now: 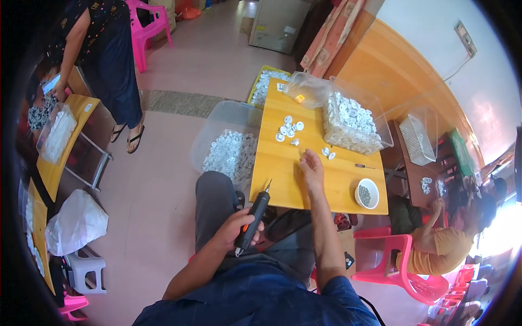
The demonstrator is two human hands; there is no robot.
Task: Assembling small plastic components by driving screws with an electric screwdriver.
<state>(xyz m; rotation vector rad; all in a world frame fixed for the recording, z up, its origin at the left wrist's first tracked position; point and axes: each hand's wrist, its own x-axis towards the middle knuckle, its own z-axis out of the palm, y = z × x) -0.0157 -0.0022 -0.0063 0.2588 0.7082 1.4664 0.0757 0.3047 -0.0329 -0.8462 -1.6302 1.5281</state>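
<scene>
My left hand [235, 228] is wrapped round a black electric screwdriver [254, 221] with an orange switch, its bit pointing up and away from me beside the table's near left edge. Over the yellow table [283, 185], my right hand [312, 173] has its fingers curled together; whether anything is between them is hidden. Just beyond it sits a single white round plastic part [294, 142], with a small group of similar white parts [288, 128] farther off. A few more white parts [328, 153] lie to its right. A white bowl [359, 190] of small screws stands at the near right.
A clear bin [348, 142] heaped with white parts and a lid [307, 89] fill the table's far side. A small screwdriver [365, 166] lies near the bowl. Left of the table stands a tub [204, 133] of white parts. People are at both sides.
</scene>
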